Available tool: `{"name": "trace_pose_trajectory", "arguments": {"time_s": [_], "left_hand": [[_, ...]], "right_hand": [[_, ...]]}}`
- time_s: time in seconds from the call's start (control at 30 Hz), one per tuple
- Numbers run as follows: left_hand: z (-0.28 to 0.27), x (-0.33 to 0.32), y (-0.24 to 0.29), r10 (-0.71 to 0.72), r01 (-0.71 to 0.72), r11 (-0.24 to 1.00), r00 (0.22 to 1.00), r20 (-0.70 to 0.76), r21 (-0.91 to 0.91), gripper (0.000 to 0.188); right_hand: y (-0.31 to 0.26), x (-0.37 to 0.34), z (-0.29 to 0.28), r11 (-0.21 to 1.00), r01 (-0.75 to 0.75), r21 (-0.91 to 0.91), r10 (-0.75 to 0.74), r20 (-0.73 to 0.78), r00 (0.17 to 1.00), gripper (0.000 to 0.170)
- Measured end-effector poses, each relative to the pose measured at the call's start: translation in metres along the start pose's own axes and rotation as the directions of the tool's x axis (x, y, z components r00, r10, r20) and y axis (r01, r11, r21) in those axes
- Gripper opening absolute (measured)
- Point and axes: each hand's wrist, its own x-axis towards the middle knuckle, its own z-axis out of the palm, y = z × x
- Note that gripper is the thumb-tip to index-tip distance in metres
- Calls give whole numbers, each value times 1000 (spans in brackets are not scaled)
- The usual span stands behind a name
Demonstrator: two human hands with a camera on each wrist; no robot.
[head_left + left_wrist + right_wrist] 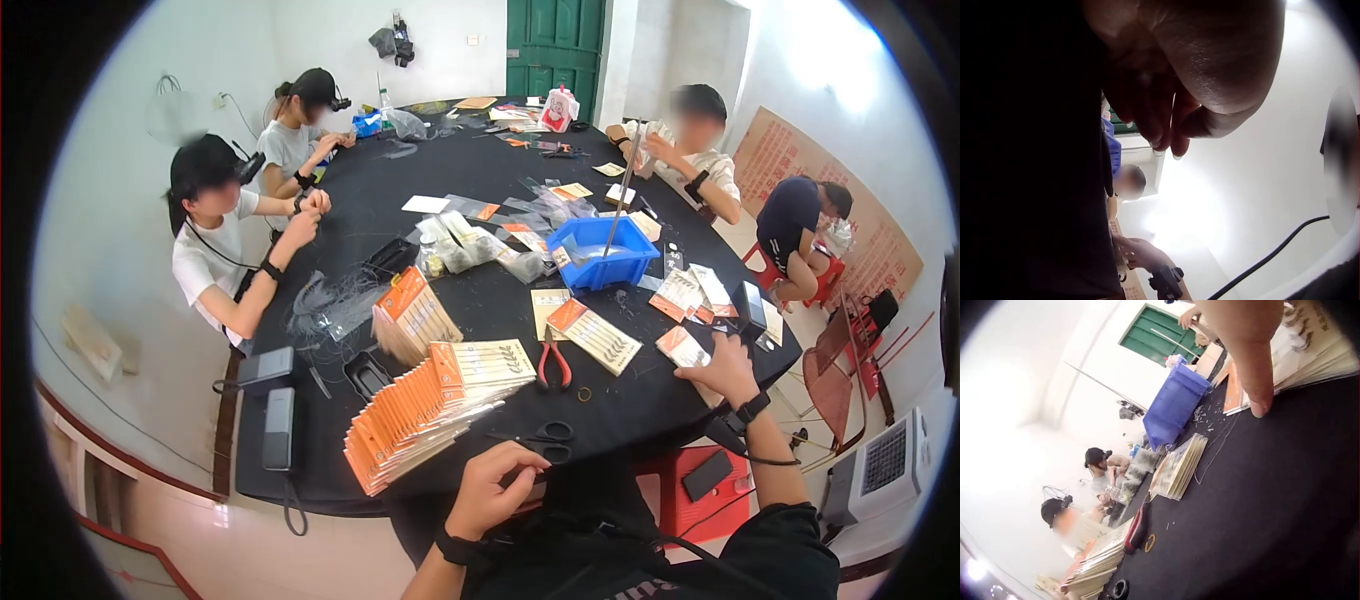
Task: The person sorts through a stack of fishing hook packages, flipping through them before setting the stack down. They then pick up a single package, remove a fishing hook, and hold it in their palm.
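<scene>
Near the table's front edge, my left hand (497, 490) hangs with its fingers loosely curled and nothing visible in them, close to black scissors (552, 442). It looms dark in the left wrist view, the hand (1210, 56) above dim fingertips. At the right of the table my right hand (728, 370) grips a stack of orange-and-cream packets (683, 347), thumb on its left side; the palm hides part of it. One digit of the right hand (1250, 356) lies against the packets (1310, 350) in the right wrist view.
A fanned row of packets (400, 430) stands left of red-handled pliers (553, 365). Another packet stack (594, 337) lies beyond, before a blue bin (604, 252). Loose packets (680, 292) and a black box (748, 305) are at right. Several people sit around.
</scene>
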Motion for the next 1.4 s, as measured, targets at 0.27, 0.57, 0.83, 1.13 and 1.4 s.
{"name": "trace_pose_trajectory", "arguments": {"time_s": [0.27, 0.57, 0.83, 1.13, 1.4], "left_hand": [[-4, 0, -1, -115, 119, 989, 992, 48, -92, 14], [-8, -1, -7, -175, 182, 968, 983, 53, -175, 14], [-12, 3, -5, -174, 188, 972, 979, 105, -144, 14], [-15, 9, -4, -248, 270, 940, 961, 126, -208, 13], [-13, 19, 13, -245, 265, 941, 963, 116, -213, 12]], "right_hand": [[-102, 37, 38, 941, 323, 104, -335, 129, 933, 98], [-129, 67, 37, 975, 173, 137, -217, 466, 858, 97], [-106, 65, 17, 956, 174, 238, -245, 315, 917, 86], [16, 142, -45, 885, -149, 441, 56, 217, 974, 55], [65, 300, 27, 884, -309, 351, 287, 116, 951, 106]]}}
